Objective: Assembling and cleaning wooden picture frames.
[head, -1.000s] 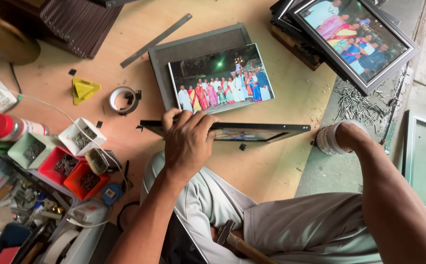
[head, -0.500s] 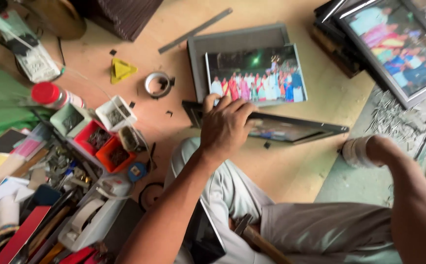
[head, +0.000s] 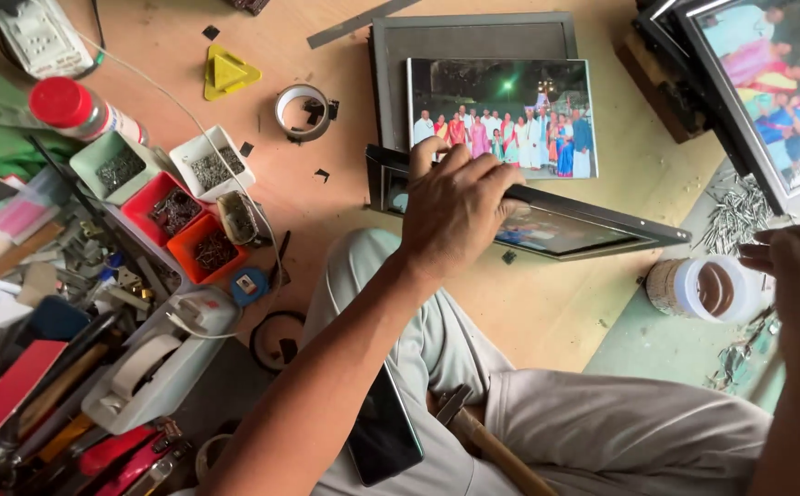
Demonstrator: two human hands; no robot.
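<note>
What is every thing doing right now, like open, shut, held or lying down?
Dark picture frame: tilted on edge, held by left hand.
Loose photo: lying flat on grey board.
White jar: open.
Red-capped bottle: capped, lying down.
Right hand: pinching something thin.

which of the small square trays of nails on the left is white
The white square plastic tray, rightmost of the group, nearest the roll of tape. The others are the pale green tray, red tray and orange tray.
</note>
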